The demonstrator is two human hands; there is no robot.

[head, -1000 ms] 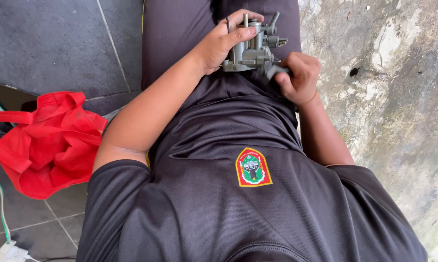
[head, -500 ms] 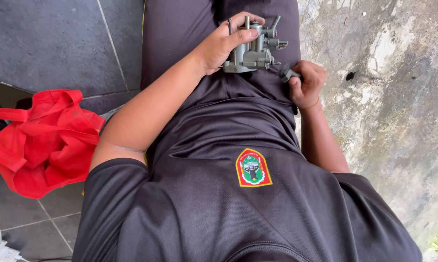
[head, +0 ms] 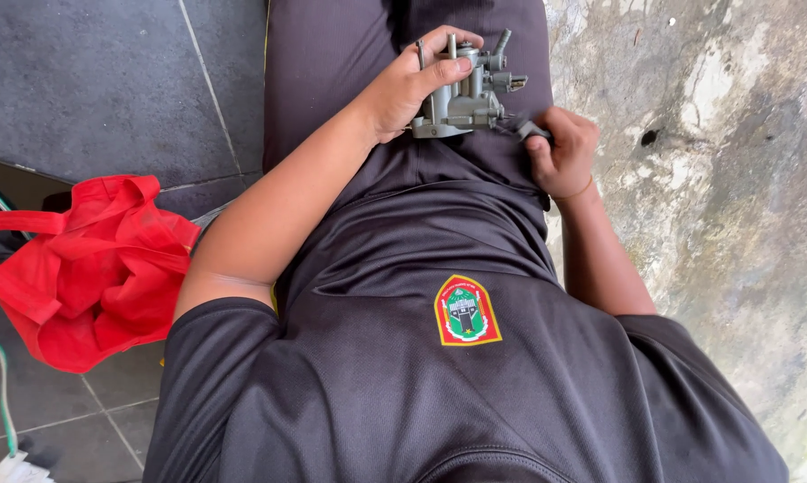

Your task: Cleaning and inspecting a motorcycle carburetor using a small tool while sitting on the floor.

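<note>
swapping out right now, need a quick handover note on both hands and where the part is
Left hand: wrapped around the grey metal carburetor, holding it on the lap.
Right hand: closed on a small dark tool handle, its tip at the carburetor's right side.
Nearby: red cloth bag on the tiled floor to the left, rough concrete wall to the right.
Done: carburetor gripped, tool brought to it.
Left: the carburetor looks assembled; how far the work has got cannot be told.

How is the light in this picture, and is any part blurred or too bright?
Head view: even daylight, sharp focus; the metal part in the left hand is crisp; pale patches on the stone wall look slightly overexposed; the red bag is vivid, without glare.
</note>
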